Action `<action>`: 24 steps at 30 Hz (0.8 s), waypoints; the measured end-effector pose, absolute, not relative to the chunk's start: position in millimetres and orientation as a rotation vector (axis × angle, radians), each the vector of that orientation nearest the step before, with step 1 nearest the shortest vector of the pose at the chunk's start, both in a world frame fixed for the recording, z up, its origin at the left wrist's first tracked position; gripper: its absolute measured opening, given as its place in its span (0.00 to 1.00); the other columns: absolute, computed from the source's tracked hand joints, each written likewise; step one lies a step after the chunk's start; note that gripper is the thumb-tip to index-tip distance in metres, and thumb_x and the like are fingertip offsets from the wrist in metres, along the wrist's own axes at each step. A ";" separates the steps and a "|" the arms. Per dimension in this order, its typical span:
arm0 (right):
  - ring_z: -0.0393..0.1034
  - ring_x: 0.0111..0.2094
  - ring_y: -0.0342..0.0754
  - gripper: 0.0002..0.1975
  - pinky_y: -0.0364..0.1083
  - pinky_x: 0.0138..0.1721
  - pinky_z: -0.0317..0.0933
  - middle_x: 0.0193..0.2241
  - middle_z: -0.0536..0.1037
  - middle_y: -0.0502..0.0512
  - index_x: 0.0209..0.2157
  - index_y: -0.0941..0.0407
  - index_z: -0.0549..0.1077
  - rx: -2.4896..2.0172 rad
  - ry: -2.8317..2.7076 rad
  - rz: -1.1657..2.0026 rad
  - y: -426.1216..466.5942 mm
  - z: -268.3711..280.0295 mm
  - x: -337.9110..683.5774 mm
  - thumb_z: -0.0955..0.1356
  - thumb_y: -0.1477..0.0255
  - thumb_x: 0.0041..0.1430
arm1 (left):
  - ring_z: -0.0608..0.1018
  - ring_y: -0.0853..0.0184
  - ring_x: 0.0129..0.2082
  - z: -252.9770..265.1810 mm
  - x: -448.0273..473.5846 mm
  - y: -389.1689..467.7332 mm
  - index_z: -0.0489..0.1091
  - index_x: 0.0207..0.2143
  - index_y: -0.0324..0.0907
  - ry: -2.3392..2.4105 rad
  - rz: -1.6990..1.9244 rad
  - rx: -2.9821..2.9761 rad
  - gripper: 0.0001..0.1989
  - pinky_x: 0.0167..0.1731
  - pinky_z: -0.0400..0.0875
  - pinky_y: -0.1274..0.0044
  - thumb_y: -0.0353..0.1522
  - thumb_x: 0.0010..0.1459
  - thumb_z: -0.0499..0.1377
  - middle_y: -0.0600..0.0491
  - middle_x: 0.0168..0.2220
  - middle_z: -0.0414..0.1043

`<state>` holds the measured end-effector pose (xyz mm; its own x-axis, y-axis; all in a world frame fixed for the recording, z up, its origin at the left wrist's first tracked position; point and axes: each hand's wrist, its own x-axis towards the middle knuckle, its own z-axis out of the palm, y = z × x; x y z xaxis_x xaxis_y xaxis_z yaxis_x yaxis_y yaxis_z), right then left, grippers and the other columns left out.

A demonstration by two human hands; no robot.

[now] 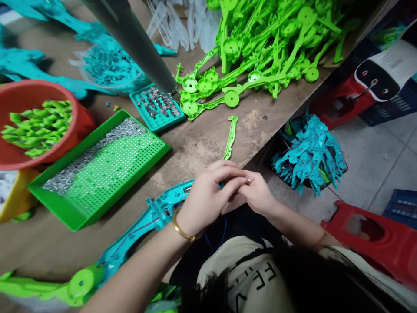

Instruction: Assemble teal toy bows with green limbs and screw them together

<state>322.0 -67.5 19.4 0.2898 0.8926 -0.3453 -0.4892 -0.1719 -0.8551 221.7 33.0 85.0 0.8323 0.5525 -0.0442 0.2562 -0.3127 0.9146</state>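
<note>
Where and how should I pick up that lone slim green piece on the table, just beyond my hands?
Probably pinch the slim green piece across its narrow middle, from above: it lies apart from the green heap, with both long edges exposed. Its near end looks close to your left hand.

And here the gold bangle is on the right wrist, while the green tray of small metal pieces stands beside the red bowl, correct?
Not quite: the gold bangle is on the left wrist, as the head view shows. The green tray does stand beside the red bowl.
</note>
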 end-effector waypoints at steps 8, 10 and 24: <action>0.74 0.39 0.44 0.11 0.47 0.45 0.70 0.38 0.80 0.51 0.42 0.52 0.77 -1.334 -1.044 0.712 -29.7 45.0 377.7 0.70 0.67 0.58 | 0.73 0.73 0.24 75.0 229.3 51.8 0.73 0.32 0.42 0.916 0.638 1.416 0.07 0.27 0.69 0.80 0.36 0.54 0.64 0.57 0.24 0.71; 0.74 0.40 0.44 0.08 0.47 0.46 0.69 0.38 0.80 0.51 0.40 0.52 0.78 -1.327 -1.244 0.626 -22.0 50.1 389.4 0.69 0.69 0.59 | 0.73 0.73 0.24 72.7 232.6 55.1 0.73 0.31 0.41 0.908 0.599 1.396 0.07 0.25 0.68 0.80 0.36 0.53 0.64 0.56 0.25 0.71; 0.70 0.38 0.42 0.04 0.44 0.41 0.65 0.34 0.76 0.50 0.36 0.55 0.74 -1.314 -1.330 0.603 -10.7 36.7 400.9 0.67 0.71 0.62 | 0.72 0.73 0.26 60.9 243.9 51.8 0.76 0.35 0.43 0.947 0.837 1.983 0.06 0.27 0.65 0.80 0.35 0.57 0.62 0.56 0.28 0.73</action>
